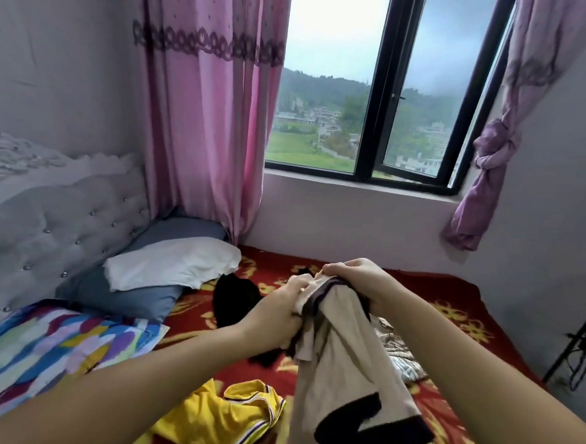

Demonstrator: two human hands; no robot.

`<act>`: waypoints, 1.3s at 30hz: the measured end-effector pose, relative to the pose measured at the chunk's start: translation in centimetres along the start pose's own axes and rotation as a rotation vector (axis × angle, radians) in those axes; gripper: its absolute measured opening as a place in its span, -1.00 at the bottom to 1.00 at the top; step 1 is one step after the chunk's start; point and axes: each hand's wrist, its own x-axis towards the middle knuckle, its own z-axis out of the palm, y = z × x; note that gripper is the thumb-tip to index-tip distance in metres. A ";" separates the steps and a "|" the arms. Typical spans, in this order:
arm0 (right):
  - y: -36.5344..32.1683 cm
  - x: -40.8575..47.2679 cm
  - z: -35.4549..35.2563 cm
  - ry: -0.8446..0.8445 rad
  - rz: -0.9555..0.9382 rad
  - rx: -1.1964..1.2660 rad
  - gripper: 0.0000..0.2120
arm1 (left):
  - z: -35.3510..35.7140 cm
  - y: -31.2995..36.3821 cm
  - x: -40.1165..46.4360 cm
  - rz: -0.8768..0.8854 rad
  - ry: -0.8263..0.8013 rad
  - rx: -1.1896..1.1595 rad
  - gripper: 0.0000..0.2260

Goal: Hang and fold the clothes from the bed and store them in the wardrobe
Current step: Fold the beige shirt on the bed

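While gripped, beige garment [340, 372] below hands [353, 284].

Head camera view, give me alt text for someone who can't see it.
Both hands, left and right, grip a beige fabric garment with dark trim above a red and yellow floral blanket. A yellow jersey and black garment lie below.

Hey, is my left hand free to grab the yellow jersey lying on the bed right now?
Probably not yet: the left hand grips the beige dark-trimmed garment together with the right hand. The yellow jersey lies uncovered just below, so nothing else blocks it.
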 end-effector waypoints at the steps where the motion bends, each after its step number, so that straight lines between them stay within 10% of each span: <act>1: 0.0 -0.2 -0.5 -0.031 -0.002 -0.016 -0.76 | -0.4 0.2 0.2 0.003 0.049 -0.008 -0.81; 8: -0.5 -2.2 -3.9 -0.378 0.052 -0.680 -0.62 | -3.8 3.6 5.4 -0.110 0.194 -0.096 -0.80; 21: 1.3 -1.8 -11.1 0.176 0.133 -0.879 -0.79 | -11.6 2.6 10.5 -0.215 0.275 -0.038 -0.72; 25: 0.7 -2.8 -13.8 0.294 0.043 -0.507 -0.68 | -13.9 0.3 9.4 -0.264 0.259 -0.015 -0.74; 30: -0.4 -3.3 -10.7 -0.104 0.075 -0.549 -0.83 | -14.8 0.4 8.2 -0.287 0.048 -0.055 -0.66; 33: 0.0 -2.5 -4.6 -0.330 0.043 -0.624 -0.55 | -14.0 2.6 8.8 -0.270 -0.096 -0.037 -0.49; 39: -0.5 0.1 2.3 -0.347 -0.171 -0.457 -0.40 | -15.0 5.2 8.8 -0.212 -0.276 -0.147 -0.65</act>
